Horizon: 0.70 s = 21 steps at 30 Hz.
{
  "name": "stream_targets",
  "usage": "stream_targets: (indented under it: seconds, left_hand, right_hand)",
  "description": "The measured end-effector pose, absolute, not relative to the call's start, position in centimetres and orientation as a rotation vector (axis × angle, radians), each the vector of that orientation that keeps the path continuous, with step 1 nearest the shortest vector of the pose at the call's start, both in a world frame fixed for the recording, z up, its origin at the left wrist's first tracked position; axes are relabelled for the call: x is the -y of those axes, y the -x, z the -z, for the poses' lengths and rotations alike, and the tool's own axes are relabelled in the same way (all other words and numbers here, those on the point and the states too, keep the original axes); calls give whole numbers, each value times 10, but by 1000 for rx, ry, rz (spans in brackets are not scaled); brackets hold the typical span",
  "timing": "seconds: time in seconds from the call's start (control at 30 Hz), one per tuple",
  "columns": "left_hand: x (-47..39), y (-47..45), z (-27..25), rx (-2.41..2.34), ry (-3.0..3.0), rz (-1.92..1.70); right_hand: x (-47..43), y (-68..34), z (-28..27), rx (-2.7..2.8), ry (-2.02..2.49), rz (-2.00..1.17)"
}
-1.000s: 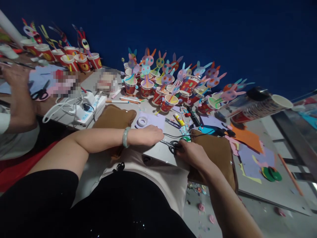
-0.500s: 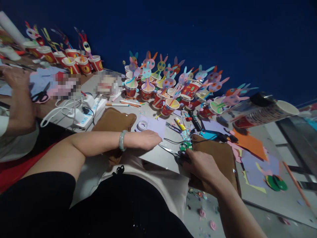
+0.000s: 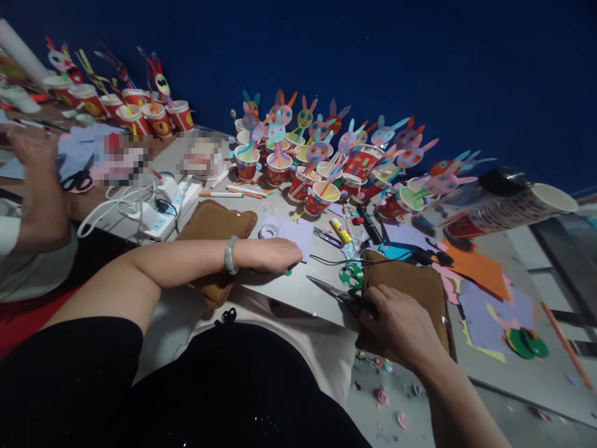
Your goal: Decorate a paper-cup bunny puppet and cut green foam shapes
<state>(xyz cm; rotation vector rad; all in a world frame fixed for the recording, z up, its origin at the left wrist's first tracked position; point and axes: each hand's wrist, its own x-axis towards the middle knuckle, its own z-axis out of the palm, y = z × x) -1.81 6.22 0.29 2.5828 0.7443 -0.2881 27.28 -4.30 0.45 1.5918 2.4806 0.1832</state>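
My right hand (image 3: 396, 311) grips a pair of scissors (image 3: 330, 289) by the dark handles, the blades pointing left over the table edge. My left hand (image 3: 281, 255), with a jade-like bangle above it, is closed, knuckles up. A small green bit (image 3: 288, 272) shows under its fingers; the rest of what it may hold is hidden. Behind this hand lie a lilac sheet of paper (image 3: 298, 233) and a roll of clear tape (image 3: 268, 231). A green cut-out piece (image 3: 351, 275) rests beyond the scissors, by the right brown cushion (image 3: 410, 289).
Several red paper cups (image 3: 321, 199) with paper rabbit figures stand along the back. A power strip (image 3: 163, 218) with white cables sits left, near another person's hand (image 3: 32, 146). A glue stick (image 3: 340, 230), black cord (image 3: 336, 261) and an orange sheet (image 3: 480, 270) lie rightward.
My right hand with the scissors has drawn back slightly to the right, away from my left hand. The scissors look more open. The green bit now shows under my left fingers.
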Motion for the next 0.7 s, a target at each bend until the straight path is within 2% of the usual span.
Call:
stream_targets:
  seconds: [0.2,0.4,0.5,0.7]
  left_hand:
    - [-62,16,-2,-711,-2612,233]
    - [-63,14,0,-663,-2648,268]
    - [-64,12,0,-632,-2654,284]
    - [-66,13,-4,-531,-2659,276]
  right_hand:
    - [43,-274,0,-2586,-1516,-238]
    - [43,-281,-1,-2683,-1568,-162]
    - [41,-287,-5,-2780,-1697,19]
    - [18,-286,-12,-3016,-1928,574]
